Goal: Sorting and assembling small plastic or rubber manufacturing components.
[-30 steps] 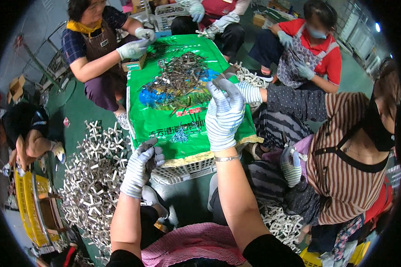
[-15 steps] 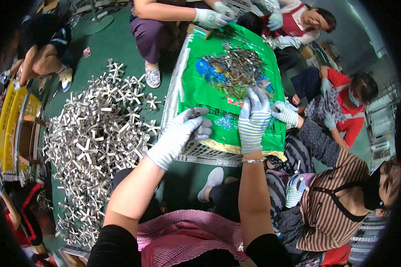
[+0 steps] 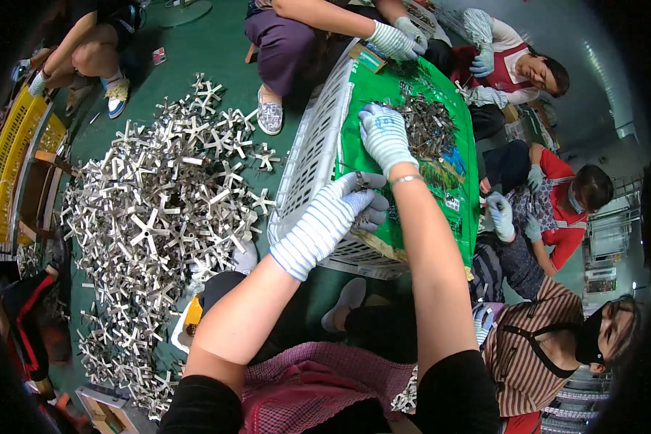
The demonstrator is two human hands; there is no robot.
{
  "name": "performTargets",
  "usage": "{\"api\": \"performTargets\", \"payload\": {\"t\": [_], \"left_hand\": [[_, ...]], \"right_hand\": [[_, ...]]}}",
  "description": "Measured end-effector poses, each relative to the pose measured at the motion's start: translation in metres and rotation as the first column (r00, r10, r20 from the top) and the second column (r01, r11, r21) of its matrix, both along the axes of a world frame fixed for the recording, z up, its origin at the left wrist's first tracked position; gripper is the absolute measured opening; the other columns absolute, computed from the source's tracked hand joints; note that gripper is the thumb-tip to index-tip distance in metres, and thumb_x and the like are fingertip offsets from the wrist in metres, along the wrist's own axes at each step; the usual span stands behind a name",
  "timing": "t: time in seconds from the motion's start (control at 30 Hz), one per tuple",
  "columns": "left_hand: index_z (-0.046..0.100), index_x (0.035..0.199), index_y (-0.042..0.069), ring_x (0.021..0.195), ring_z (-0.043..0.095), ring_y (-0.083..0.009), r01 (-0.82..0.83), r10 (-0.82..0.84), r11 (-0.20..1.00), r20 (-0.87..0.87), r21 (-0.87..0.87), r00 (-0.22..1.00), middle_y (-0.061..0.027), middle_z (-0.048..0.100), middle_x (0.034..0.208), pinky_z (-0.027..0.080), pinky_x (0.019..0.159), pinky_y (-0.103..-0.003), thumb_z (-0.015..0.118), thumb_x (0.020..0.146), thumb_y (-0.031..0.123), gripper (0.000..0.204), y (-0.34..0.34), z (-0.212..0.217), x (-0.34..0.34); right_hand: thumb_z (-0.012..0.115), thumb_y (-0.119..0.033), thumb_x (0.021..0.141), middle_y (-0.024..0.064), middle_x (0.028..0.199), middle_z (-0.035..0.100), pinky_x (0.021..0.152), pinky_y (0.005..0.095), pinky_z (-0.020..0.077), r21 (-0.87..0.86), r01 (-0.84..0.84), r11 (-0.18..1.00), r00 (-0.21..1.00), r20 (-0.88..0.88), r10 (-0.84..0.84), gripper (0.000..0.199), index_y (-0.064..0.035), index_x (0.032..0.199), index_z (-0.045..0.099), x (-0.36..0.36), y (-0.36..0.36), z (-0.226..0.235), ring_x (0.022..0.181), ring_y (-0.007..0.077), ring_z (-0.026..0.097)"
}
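Note:
My left hand [image 3: 340, 217], in a striped white glove with grey fingers, is closed around a small dark metal piece [image 3: 360, 179] near the front left corner of a green printed sack. My right hand [image 3: 387, 137], gloved the same way, lies palm down at the left edge of a heap of small dark metal pieces [image 3: 430, 126]. Its fingers are curled under, and what they hold is hidden. The heap rests on the green sack [image 3: 398, 235], which is spread over an upturned white plastic crate [image 3: 315, 141].
A large pile of star-shaped metal parts [image 3: 148, 228] covers the floor at left. A yellow crate [image 3: 14, 163] stands farther left. A co-worker's gloved hands [image 3: 398, 40] work at the sack's far end; several people sit along the right, one in a striped top [image 3: 532, 336].
My right hand has moved left and away from me, turning palm down beside the heap. My left hand still grips the small piece. The view has shifted, and the nearby co-worker's hand on the right has lifted.

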State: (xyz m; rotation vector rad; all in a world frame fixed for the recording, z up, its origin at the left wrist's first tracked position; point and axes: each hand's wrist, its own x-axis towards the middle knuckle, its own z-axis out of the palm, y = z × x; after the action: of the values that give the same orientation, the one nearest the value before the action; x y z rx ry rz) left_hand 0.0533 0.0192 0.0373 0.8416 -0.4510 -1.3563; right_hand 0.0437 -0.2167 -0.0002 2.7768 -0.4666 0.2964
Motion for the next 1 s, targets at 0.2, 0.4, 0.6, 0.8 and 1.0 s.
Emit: {"api": "performTargets", "payload": {"t": [0.2, 0.4, 0.6, 0.8, 1.0], "left_hand": [[0.049, 0.122, -0.001, 0.078, 0.063, -0.0155, 0.009, -0.009, 1.0, -0.002, 0.008, 1.0, -0.0102, 0.062, 0.094, 0.053, 0.071, -0.028, 0.047, 0.093, 0.012, 0.031, 0.005, -0.005, 0.001], [0.05, 0.121, 0.0, 0.073, 0.061, -0.0136, 0.229, -0.227, 0.973, 0.113, -0.003, 0.967, -0.0094, 0.062, 0.092, 0.052, 0.068, -0.027, 0.046, 0.094, 0.011, 0.03, 0.002, -0.008, -0.011], [0.05, 0.122, 0.002, 0.068, 0.06, -0.0109, 0.228, -0.241, 0.968, 0.144, 0.103, 0.96, -0.0066, 0.063, 0.084, 0.049, 0.061, -0.023, 0.046, 0.094, 0.013, 0.03, 0.0, -0.007, -0.021], [0.049, 0.123, 0.005, 0.07, 0.059, -0.0104, -0.003, 0.004, 0.989, -0.006, 0.151, 1.0, -0.0066, 0.061, 0.092, 0.049, 0.06, -0.022, 0.048, 0.095, 0.018, 0.032, -0.005, -0.007, -0.02], [0.048, 0.124, 0.003, 0.072, 0.06, -0.0122, -0.011, 0.01, 0.993, 0.005, 0.117, 1.0, -0.0071, 0.06, 0.093, 0.05, 0.062, -0.024, 0.048, 0.095, 0.018, 0.033, -0.01, -0.009, -0.012]], "right_hand": [[0.059, -0.016, 0.08, 0.0141, 0.109, 0.061, 0.089, 0.0405, 0.0461, 0.313, -0.012, 0.95, 0.964, 0.255, -0.072, 0.023, -0.0118, 0.101, 0.066, -0.028, -0.01, -0.007, 0.1, 0.0316, 0.058], [0.057, -0.015, 0.082, 0.0176, 0.104, 0.062, 0.089, 0.0401, 0.0457, 0.428, 0.006, 0.904, 0.942, 0.301, -0.149, 0.021, -0.0065, 0.1, 0.065, -0.115, -0.006, -0.003, 0.098, 0.0347, 0.058], [0.067, -0.019, 0.074, 0.0184, 0.113, 0.06, 0.096, 0.0382, 0.0425, 0.62, 0.188, 0.762, 0.919, 0.162, -0.358, 0.044, -0.0049, 0.116, 0.059, -0.165, -0.003, 0.003, 0.109, 0.0323, 0.055], [0.073, -0.022, 0.068, 0.0166, 0.133, 0.045, 0.101, 0.0411, 0.0392, 0.374, 0.292, 0.88, 0.955, -0.054, -0.293, 0.077, -0.0157, 0.136, 0.039, -0.135, 0.001, 0.018, 0.119, 0.0343, 0.047], [0.073, -0.019, 0.069, 0.0121, 0.138, 0.041, 0.096, 0.0447, 0.0433, 0.085, 0.354, 0.931, 0.87, -0.394, -0.295, 0.078, -0.0272, 0.138, 0.038, -0.091, -0.011, 0.016, 0.116, 0.0358, 0.049]]}}
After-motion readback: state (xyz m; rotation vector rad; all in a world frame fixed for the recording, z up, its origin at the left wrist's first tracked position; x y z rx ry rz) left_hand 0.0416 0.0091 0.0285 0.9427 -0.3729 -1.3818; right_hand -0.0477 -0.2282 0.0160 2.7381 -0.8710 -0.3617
